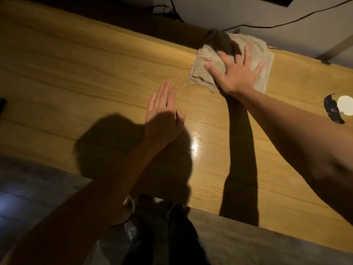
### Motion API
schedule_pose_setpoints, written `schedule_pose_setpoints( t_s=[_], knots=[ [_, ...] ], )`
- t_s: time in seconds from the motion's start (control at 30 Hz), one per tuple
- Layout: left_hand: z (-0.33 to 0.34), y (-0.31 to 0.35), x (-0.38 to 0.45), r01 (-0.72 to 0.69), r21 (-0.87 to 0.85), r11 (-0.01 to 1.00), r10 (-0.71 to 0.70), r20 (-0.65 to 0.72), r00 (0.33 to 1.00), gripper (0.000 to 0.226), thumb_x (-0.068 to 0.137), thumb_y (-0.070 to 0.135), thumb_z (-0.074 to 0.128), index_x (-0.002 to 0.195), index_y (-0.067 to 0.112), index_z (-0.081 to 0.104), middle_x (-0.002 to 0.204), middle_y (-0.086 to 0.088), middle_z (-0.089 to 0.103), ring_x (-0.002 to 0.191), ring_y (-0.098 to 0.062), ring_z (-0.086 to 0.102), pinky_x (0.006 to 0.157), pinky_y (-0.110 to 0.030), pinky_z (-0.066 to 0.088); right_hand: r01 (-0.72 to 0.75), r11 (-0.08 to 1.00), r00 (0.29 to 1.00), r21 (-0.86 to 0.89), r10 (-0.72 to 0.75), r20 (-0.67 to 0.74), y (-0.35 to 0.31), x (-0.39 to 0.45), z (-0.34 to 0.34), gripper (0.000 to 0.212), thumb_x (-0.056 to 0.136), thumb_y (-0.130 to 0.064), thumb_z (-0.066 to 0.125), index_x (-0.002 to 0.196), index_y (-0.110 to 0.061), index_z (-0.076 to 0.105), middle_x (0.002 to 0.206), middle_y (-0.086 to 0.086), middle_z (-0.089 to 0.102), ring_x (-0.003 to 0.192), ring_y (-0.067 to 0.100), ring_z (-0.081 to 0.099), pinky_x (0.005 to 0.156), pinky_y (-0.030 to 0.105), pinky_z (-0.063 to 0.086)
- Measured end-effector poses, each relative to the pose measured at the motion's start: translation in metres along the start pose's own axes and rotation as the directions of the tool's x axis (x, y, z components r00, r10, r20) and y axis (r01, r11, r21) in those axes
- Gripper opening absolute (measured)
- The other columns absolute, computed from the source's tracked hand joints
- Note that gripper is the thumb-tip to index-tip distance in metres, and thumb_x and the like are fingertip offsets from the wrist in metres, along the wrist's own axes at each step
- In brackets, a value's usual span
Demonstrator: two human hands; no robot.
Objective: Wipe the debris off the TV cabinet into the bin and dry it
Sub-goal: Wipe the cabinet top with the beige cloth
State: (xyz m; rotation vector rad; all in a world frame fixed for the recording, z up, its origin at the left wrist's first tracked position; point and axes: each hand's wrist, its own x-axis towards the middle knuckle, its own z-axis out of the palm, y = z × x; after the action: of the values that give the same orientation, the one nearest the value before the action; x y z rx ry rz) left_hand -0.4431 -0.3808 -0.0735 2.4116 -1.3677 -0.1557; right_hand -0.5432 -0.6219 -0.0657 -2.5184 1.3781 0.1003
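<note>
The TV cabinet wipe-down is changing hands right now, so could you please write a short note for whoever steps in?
Right hand: open, palm flat, pressing the beige cloth onto the wooden cabinet top near its back edge.
Left hand: open, fingers together, over the bare top, holding nothing.
Bin: not in view.
Done: cannot be judged from this view.
Left: a few pale specks lie on the left part; sweep them toward the bin, then dry the top. A dark and white object sits at the right edge.
</note>
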Motion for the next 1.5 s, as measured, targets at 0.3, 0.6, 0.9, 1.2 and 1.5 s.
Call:
schedule_pose_setpoints(
  t_s=[0.3, 0.6, 0.9, 1.2, 1.5],
  knots=[
    [0.002, 0.001, -0.008, -0.04, 0.06, 0.997, 0.037, 0.043, 0.998, 0.062, 0.095, 0.032, 0.031, 0.154, 0.017, 0.04, 0.166, -0.006, 0.028, 0.154, -0.027, 0.021, 0.125, -0.047, 0.016, 0.058, 0.998, 0.998, 0.0, -0.058, 0.014, 0.0, -0.142, 0.032, 0.071, 0.087, -0.094, 0.013, 0.152, -0.067, 0.009, 0.174, -0.01, -0.006, 0.159, 0.03, -0.016, 0.114, 0.078, -0.011],
    [0.001, 0.036, -0.07, -0.238, -0.036, 0.971, 0.241, 0.159, 0.957, 0.057, 0.099, 0.026, 0.037, 0.156, 0.032, 0.035, 0.168, -0.003, 0.022, 0.157, -0.028, 0.012, 0.126, -0.052, 0.009, 0.171, 0.984, 0.98, -0.047, -0.175, -0.093, 0.026, -0.341, 0.076, 0.067, 0.093, -0.086, 0.028, 0.155, -0.062, 0.017, 0.174, -0.009, 0.0, 0.16, 0.033, -0.006, 0.111, 0.084, 0.006],
    [0.01, 0.065, -0.062, -0.196, -0.015, 0.981, 0.194, 0.227, 0.954, 0.058, 0.103, 0.025, 0.03, 0.16, 0.017, 0.024, 0.17, -0.003, 0.013, 0.158, -0.022, 0.003, 0.127, -0.045, 0.003, 0.058, 0.994, 0.995, -0.094, -0.065, -0.075, 0.031, -0.328, 0.072, 0.078, 0.08, -0.098, 0.029, 0.151, -0.069, 0.017, 0.173, -0.014, 0.003, 0.161, 0.029, -0.001, 0.114, 0.08, 0.005],
    [0.019, 0.077, -0.034, -0.101, -0.039, 0.994, 0.107, 0.231, 0.967, 0.055, 0.106, 0.031, 0.028, 0.16, 0.021, 0.026, 0.17, -0.001, 0.014, 0.157, -0.02, 0.005, 0.127, -0.041, 0.004, -0.051, 0.999, 0.999, -0.011, 0.051, 0.003, 0.059, -0.205, 0.028, 0.073, 0.081, -0.098, 0.015, 0.149, -0.073, 0.001, 0.173, -0.016, -0.007, 0.159, 0.026, -0.014, 0.115, 0.077, -0.009],
    [0.04, 0.069, -0.034, -0.174, -0.009, 0.985, 0.174, 0.039, 0.984, 0.053, 0.102, 0.032, 0.039, 0.155, 0.029, 0.041, 0.166, -0.004, 0.029, 0.155, -0.03, 0.021, 0.123, -0.049, 0.021, -0.14, 0.989, 0.989, 0.036, 0.141, -0.035, 0.11, -0.028, -0.011, 0.077, 0.081, -0.098, 0.008, 0.151, -0.067, 0.01, 0.174, -0.012, 0.001, 0.159, 0.031, -0.007, 0.113, 0.077, -0.012]
  ],
)
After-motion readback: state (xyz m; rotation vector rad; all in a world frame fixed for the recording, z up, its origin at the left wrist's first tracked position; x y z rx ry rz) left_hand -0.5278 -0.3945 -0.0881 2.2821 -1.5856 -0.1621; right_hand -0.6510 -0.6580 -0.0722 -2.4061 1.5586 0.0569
